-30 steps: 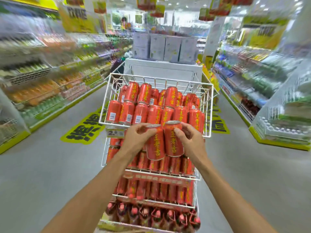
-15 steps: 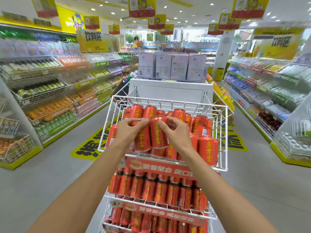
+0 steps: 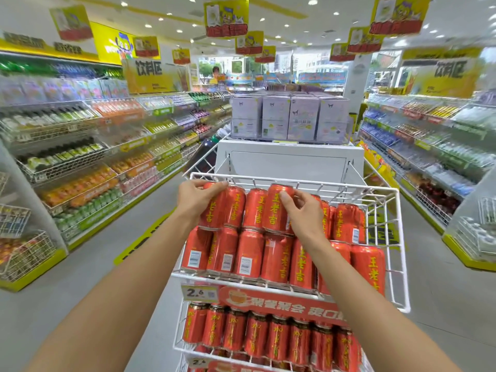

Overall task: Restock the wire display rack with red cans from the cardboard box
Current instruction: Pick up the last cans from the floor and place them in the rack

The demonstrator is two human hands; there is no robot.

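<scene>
Now right grip clasps can top.

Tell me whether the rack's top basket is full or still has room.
Nearly full: red cans pack two rows, but the top basket shows bare wire at its back right.

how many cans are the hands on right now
2: left hand grips the back row's leftmost can; right hand pinches the top of the raised can further right in that row.

Single head-worn wide view, looking forward and down along both forearms; left hand and right hand close ahead, aisle beyond.
</scene>
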